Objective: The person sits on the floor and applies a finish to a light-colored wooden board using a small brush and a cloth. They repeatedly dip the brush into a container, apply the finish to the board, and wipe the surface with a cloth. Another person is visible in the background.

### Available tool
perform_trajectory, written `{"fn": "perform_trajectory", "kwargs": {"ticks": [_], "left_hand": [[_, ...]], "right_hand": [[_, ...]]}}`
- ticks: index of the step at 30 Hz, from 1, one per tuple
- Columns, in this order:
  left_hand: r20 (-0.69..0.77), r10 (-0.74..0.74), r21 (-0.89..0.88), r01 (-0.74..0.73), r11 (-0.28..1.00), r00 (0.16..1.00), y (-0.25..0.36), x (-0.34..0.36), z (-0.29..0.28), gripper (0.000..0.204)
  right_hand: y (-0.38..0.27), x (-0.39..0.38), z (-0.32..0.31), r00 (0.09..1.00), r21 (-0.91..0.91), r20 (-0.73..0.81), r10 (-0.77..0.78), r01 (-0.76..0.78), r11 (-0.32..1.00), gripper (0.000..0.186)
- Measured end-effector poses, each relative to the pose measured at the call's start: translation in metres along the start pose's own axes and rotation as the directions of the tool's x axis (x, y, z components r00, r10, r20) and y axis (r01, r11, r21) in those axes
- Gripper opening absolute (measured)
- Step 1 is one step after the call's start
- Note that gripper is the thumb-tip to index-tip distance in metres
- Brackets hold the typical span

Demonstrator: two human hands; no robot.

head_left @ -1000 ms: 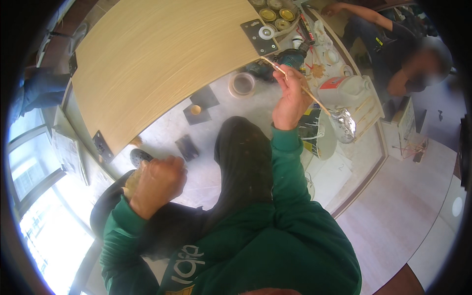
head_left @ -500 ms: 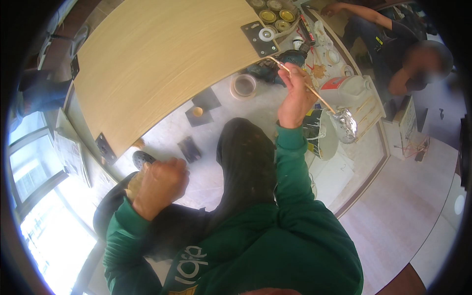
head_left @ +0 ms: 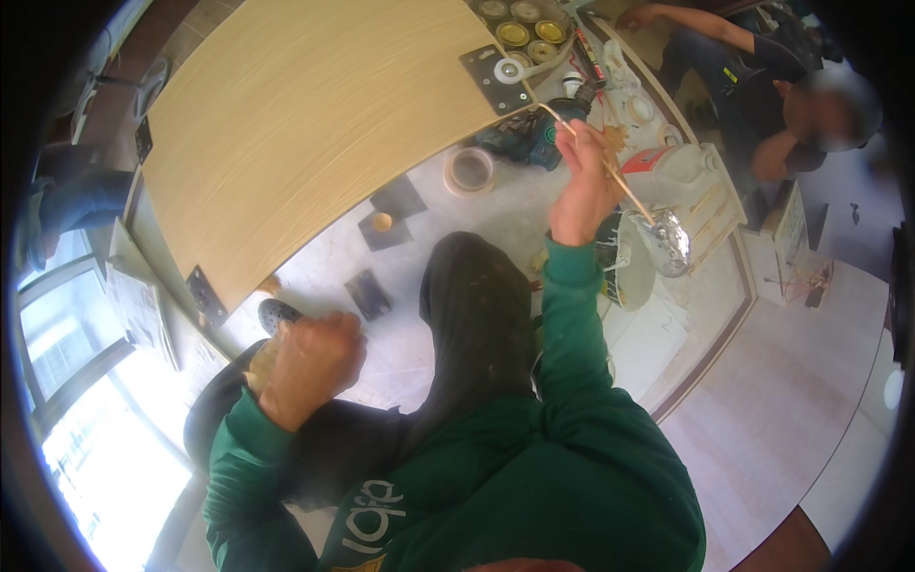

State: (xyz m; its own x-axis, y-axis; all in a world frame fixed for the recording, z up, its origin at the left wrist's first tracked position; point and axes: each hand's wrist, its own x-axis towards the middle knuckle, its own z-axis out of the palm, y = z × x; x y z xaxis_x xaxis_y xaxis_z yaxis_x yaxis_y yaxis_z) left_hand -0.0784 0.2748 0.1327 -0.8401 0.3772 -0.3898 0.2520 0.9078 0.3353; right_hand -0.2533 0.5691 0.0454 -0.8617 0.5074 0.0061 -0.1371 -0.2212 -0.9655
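My right hand (head_left: 585,195) grips a thin pale stick (head_left: 628,189); its upper end reaches near the panel's edge below a dark metal plate (head_left: 497,88), and its lower end meets crumpled silver foil (head_left: 670,243) above a bucket (head_left: 625,287). My left hand (head_left: 315,367) is closed beside my bent leg, over a tan item (head_left: 262,360) that it largely hides and that I cannot name. A large pale wood panel (head_left: 305,119) lies ahead, with another metal plate (head_left: 203,292) at its near-left corner.
Under the panel's edge are a tape roll (head_left: 470,172), dark squares (head_left: 383,230) and a power tool (head_left: 529,136). Several tins (head_left: 514,34) and a white jug (head_left: 653,172) stand right. A co-worker (head_left: 729,86) is at the upper right, another person's leg (head_left: 81,205) at the left.
My right hand and the stick have shifted slightly right, the stick's upper end moving along the panel's edge toward the plate's corner. The co-worker's head has moved slightly. My left hand has barely moved.
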Motion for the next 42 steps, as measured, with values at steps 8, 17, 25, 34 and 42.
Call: {"fn": "perform_trajectory", "kwargs": {"ticks": [8, 17, 25, 34, 42], "left_hand": [[-0.001, 0.000, 0.008, 0.000, 1.000, 1.000, 0.000, 0.000, 0.003, 0.019], [-0.105, 0.104, 0.062, -0.098, 0.993, 0.989, -0.002, 0.000, 0.003, 0.014], [0.003, 0.005, 0.016, -0.005, 1.000, 1.000, -0.001, -0.001, 0.002, 0.019], [-0.009, 0.016, 0.004, -0.016, 1.000, 1.000, -0.001, 0.000, 0.004, 0.019], [-0.008, 0.007, -0.001, -0.007, 1.000, 1.000, -0.002, 0.000, 0.006, 0.019]], "right_hand": [[-0.003, -0.020, 0.001, 0.998, 0.016, 0.031, -0.049, 0.048, 0.999, 0.024], [0.004, -0.018, 0.001, 0.999, -0.011, 0.034, -0.040, 0.040, 0.999, 0.022], [0.000, -0.019, 0.005, 0.997, -0.044, 0.079, -0.015, 0.019, 0.999, 0.020], [-0.004, -0.022, 0.001, 0.990, -0.058, 0.135, -0.034, 0.042, 0.997, 0.020], [-0.004, -0.013, 0.003, 0.998, -0.070, 0.047, -0.028, 0.031, 0.997, 0.020]]}}
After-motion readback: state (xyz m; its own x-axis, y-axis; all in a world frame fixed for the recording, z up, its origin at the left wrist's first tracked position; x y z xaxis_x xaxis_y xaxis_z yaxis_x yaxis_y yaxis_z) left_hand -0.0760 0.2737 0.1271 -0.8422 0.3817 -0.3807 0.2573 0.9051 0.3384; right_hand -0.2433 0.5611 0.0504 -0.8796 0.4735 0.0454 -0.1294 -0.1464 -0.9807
